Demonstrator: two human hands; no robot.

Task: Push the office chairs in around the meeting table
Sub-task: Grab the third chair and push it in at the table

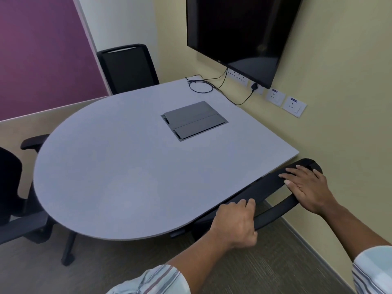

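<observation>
A grey meeting table (118, 170) with a rounded end fills the middle of the view. A black office chair (269, 189) stands at its near right edge, its backrest top touching the tabletop rim and its seat hidden under the table. My left hand (235, 223) grips the left end of that backrest top. My right hand (305, 189) lies on the right end with fingers spread over it. A second black chair (129, 68) is tucked in at the far side. A third chair (19, 187) sits at the left, set back from the table.
A dark screen (239, 30) hangs on the right wall above sockets (284, 100). Black cables (201, 85) lie on the far table corner. A grey cable hatch (194, 120) sits in the tabletop. The wall runs close beside the right chair. Carpet floor in front.
</observation>
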